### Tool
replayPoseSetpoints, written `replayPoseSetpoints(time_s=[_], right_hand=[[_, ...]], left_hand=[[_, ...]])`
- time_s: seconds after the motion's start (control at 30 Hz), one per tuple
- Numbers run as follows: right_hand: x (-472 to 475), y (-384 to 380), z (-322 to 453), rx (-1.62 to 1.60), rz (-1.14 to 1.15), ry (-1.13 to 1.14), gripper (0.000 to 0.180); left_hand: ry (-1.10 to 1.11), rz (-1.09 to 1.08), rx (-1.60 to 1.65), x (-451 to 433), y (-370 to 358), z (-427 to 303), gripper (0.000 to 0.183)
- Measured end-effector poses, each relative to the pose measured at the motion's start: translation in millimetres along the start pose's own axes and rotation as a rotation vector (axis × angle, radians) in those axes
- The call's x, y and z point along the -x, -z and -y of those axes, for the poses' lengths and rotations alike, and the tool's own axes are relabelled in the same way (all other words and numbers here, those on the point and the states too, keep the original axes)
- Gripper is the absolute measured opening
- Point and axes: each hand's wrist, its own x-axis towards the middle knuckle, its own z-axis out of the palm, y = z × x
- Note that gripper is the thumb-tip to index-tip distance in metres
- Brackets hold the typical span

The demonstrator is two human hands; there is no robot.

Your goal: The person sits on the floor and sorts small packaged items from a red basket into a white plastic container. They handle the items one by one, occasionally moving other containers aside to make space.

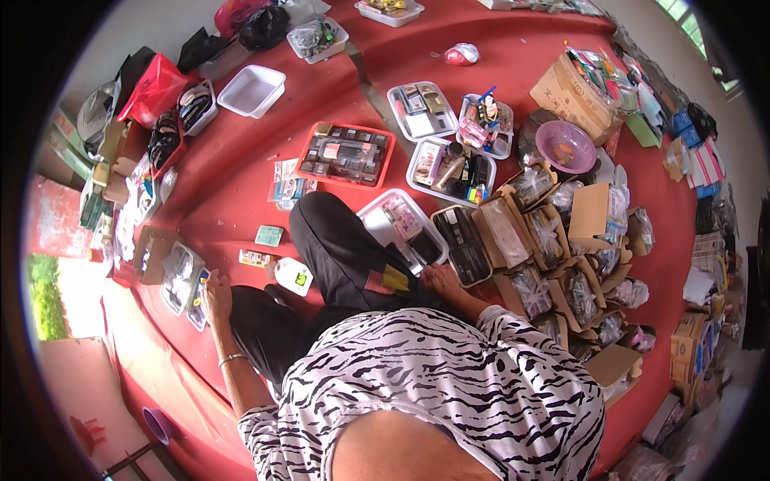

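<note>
My left hand reaches into a small blue-rimmed tray at the left; something small and yellow shows by its fingers, but I cannot tell whether they grip it. Beside that tray is a white basket of plastic-wrapped items. My right hand lies by my knee, at the near edge of a white tray holding a pink floral box and a black case; its fingers are partly hidden. A dark container of black items is just right of it. A white tag-shaped card lies between my legs.
Open cardboard boxes of wrapped goods crowd the right. Ahead are a red tray of small dark boxes, several white trays of goods and a purple basin. A white plastic tray stands farther back on the red floor covering.
</note>
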Motion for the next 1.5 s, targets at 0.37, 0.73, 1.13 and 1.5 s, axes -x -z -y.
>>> replayPoseSetpoints(time_s=[0.37,0.73,1.13,1.5], right_hand=[[-2.8,-5.6,-9.3,-0.014,0.043,0.067,0.016],[19.5,-6.8,-31.4,-0.113,-0.071,0.186,0.017],[19.4,-13.3,-29.2,-0.109,-0.007,0.117,0.021],[-3.9,-6.7,-14.5,-0.166,0.119,-0.027,0.024]], left_hand=[[0.036,-0.113,-0.198,14.0,19.3,-14.5,0.028],[0.140,-0.152,-0.076,8.0,20.2,-11.7,0.022],[0.094,-0.081,-0.192,0.2,15.7,-13.0,0.020],[0.054,-0.070,-0.299,11.8,21.6,1.8,0.022]])
